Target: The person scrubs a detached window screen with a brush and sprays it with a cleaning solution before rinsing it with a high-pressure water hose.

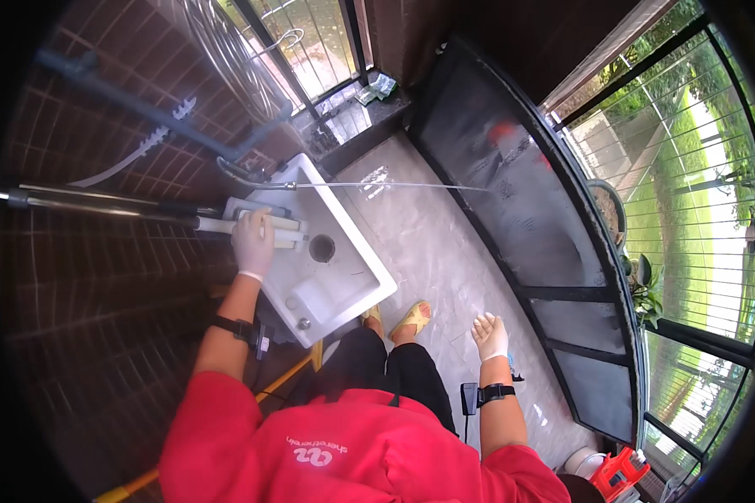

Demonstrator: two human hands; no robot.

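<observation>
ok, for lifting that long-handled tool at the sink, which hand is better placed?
Likely left: the left hand is on the white end of the long-handled tool, at the sink. The right hand looks empty, out over the floor, apart from both.

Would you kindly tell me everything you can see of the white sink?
The white sink is a rectangular basin, smooth and ceramic-looking, beside the dark tiled wall. It has a round, dark drain hole and, near its lower corner, a small round metallic fitting. It looks upright, lying diagonally in view. The left hand holds a white tool head over its left side; whether that touches the basin is unclear.
</observation>
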